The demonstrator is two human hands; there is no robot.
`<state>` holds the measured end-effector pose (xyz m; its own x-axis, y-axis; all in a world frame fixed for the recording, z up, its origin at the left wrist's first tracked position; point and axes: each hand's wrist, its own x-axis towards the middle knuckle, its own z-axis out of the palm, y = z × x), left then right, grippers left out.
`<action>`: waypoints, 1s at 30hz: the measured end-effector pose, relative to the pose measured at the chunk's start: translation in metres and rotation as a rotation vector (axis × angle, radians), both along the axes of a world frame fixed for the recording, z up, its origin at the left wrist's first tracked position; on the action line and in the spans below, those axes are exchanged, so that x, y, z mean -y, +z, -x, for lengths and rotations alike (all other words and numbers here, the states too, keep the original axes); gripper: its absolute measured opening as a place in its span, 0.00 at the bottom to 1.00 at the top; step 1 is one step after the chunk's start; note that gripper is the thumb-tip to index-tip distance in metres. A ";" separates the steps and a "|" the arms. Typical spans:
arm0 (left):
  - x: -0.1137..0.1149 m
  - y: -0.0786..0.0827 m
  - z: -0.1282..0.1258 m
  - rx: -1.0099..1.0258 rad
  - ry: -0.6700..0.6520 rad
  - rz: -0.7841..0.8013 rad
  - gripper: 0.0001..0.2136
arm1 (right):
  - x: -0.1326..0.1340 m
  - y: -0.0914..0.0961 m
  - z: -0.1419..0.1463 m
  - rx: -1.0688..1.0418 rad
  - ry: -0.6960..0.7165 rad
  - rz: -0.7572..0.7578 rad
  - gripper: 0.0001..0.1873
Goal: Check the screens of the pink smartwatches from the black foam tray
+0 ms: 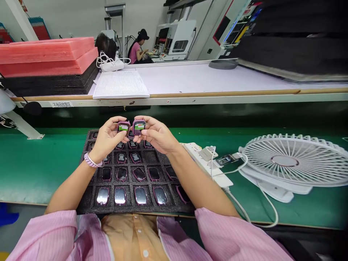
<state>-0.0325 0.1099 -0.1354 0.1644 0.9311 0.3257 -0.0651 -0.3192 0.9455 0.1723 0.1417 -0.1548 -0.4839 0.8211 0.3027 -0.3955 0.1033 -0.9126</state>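
Note:
My left hand [107, 139] is closed around a small purple smartwatch body [123, 127] whose screen is lit. Right beside it, my right hand [156, 135] grips a second purple watch body [139, 126], also lit. Both are held up side by side above the far end of a black foam tray [86, 197]. The tray's pockets hold several more watch bodies [140, 195] lying with dark screens up. A few pockets near the right side are bare.
A white desk fan [296, 159] lies on the green mat at right, next to a white power strip [202, 159] with cables. Pink and black foam sheets [49, 54] are stacked on the shelf behind. A person [137, 49] sits at a far bench.

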 end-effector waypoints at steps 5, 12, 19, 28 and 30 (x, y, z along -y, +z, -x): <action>0.001 -0.001 -0.001 -0.016 0.022 -0.003 0.20 | -0.001 -0.004 0.000 -0.018 0.022 0.003 0.26; 0.000 -0.004 0.001 -0.013 -0.019 0.010 0.22 | 0.000 -0.006 -0.002 -0.016 0.025 -0.011 0.27; 0.000 -0.003 0.000 -0.034 -0.003 0.037 0.20 | -0.001 -0.008 0.000 -0.010 0.013 -0.039 0.25; 0.000 -0.004 0.003 0.020 -0.026 0.053 0.24 | 0.004 -0.003 0.000 0.007 -0.034 -0.030 0.25; -0.001 -0.006 0.003 0.023 -0.025 0.046 0.26 | 0.015 0.012 -0.004 0.007 -0.062 -0.045 0.24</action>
<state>-0.0350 0.1111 -0.1418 0.1808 0.9408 0.2866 -0.0947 -0.2734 0.9572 0.1762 0.1270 -0.1433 -0.4349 0.8351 0.3368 -0.3811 0.1682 -0.9091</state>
